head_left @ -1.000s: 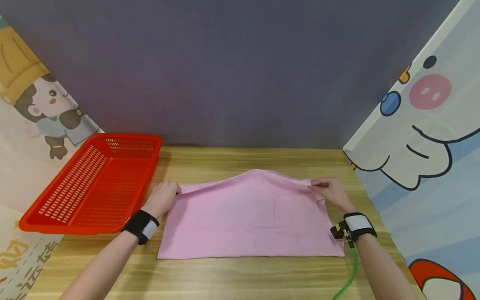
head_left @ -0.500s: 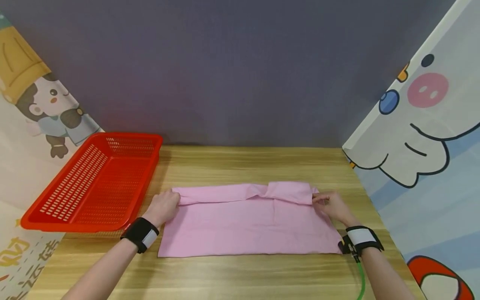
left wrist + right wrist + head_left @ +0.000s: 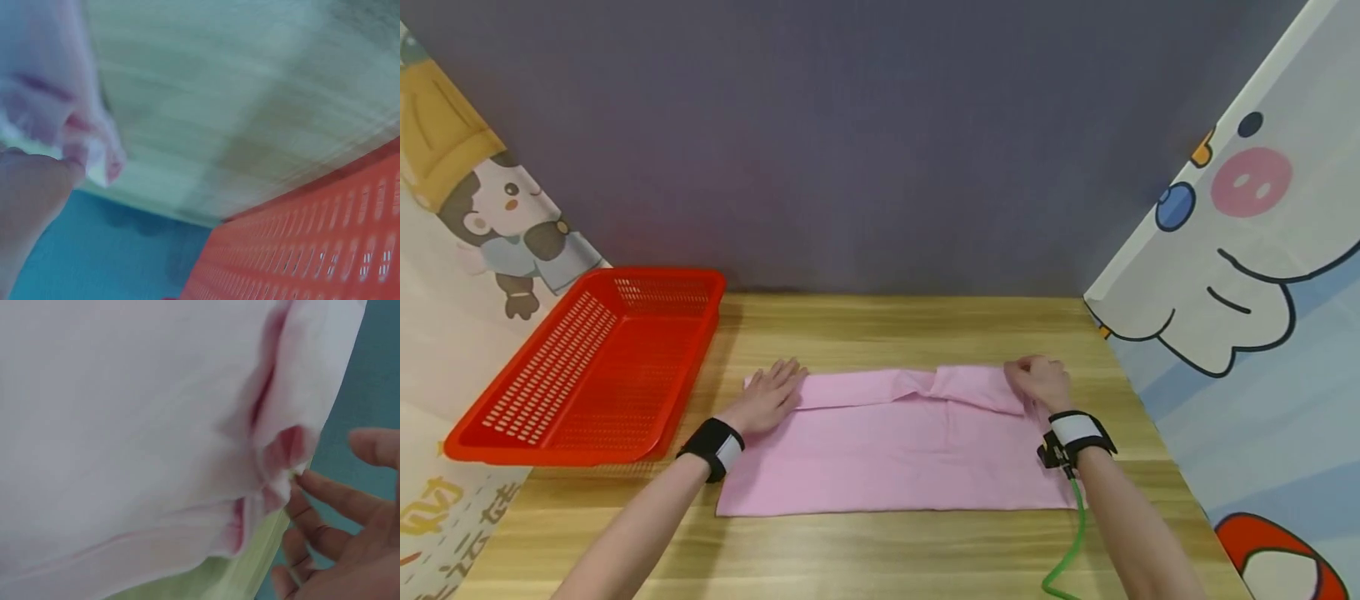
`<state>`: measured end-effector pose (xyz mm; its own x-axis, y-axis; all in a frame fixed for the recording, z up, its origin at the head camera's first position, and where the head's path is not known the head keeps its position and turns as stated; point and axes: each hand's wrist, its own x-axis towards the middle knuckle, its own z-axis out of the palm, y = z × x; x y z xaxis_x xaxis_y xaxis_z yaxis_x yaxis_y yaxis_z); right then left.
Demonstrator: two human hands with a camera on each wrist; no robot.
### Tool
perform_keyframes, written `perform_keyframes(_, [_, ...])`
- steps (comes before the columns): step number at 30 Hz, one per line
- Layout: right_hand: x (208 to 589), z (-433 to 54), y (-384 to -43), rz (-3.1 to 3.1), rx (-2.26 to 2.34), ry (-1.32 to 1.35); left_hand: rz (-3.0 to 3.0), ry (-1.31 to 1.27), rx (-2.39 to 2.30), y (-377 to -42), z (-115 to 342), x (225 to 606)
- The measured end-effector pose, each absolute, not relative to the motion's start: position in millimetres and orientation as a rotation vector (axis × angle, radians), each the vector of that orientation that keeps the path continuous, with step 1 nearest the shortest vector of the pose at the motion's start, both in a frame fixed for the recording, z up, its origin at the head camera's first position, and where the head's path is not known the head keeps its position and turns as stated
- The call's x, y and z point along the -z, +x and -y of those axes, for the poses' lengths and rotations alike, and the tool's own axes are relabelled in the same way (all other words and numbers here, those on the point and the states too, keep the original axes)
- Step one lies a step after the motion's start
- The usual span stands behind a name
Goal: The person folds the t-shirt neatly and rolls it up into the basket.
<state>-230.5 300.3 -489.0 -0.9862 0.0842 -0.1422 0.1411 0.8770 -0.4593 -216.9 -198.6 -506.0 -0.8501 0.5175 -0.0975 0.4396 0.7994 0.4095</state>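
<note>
A pink cloth lies on the table, its far edge turned over towards me in a narrow folded strip. The strip is crumpled near its middle. On its left end rests my left hand, fingers spread and fairly straight. My right hand is at the far right corner of the cloth. In the right wrist view the right hand's fingers are loosely bent, the forefinger touching the layered edge, the thumb apart from it. The left wrist view is blurred and shows part of the left hand beside the cloth.
A red perforated plastic basket stands on the left of the wooden table, close to my left forearm. A dark panel rises behind. Printed sheets flank both sides. A green cable hangs from the right wristband.
The far edge of the cloth came towards me and was laid down as a folded strip. Both hands then let go; the left slid right onto the strip, the right moved away from me.
</note>
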Motion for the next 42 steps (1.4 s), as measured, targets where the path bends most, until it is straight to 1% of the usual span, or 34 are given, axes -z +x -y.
perform_keyframes(4, [485, -292, -237, -2.861, 0.674, 0.194, -2.731, 0.692, -0.568, -218, 201, 520])
perform_keyframes(7, [482, -290, -240, -2.813, 0.772, 0.2, -2.708, 0.682, -0.582, -220, 205, 528])
perform_keyframes(10, [482, -289, -242, -2.797, 1.014, 0.215, -2.71, 0.675, -0.553, -223, 206, 534])
perform_keyframes(13, [482, -289, -241, -2.762, 1.39, 0.19, -2.713, 0.654, -0.485, -225, 205, 537])
perform_keyframes(16, [476, -289, -234, -2.644, 1.749, 0.075, -2.706, 0.655, -0.486, -225, 203, 533])
perform_keyframes(18, [469, -290, -225, -2.477, 1.956, -0.053, -2.702, 0.649, -0.479, -224, 201, 528])
perform_keyframes(20, [463, -292, -215, -2.307, 2.066, -0.21, -2.702, 0.651, -0.474, -222, 199, 524])
perform_keyframes(22, [458, -297, -203, -2.164, 2.055, -0.373, -2.701, 0.648, -0.465, -222, 199, 523])
perform_keyframes(25, [454, -306, -185, -2.023, 1.853, -0.585, -2.7, 0.643, -0.44, -224, 200, 527])
perform_keyframes(27, [454, -311, -177, -1.981, 1.677, -0.68, -2.706, 0.64, -0.431, -227, 201, 531])
perform_keyframes(29, [457, -315, -170, -1.989, 1.563, -0.691, -2.715, 0.64, -0.417, -229, 203, 535])
perform_keyframes(32, [465, -320, -166, -2.183, 1.531, -0.555, -2.728, 0.635, -0.406, -232, 205, 540])
perform_keyframes(35, [473, -322, -167, -2.505, 1.487, -0.276, -2.726, 0.629, -0.409, -233, 205, 541])
perform_keyframes(38, [479, -321, -171, -2.774, 1.289, 0.013, -2.72, 0.627, -0.411, -231, 203, 539])
perform_keyframes(42, [485, -319, -179, -2.889, 1.007, 0.242, -2.71, 0.615, -0.404, -227, 201, 532])
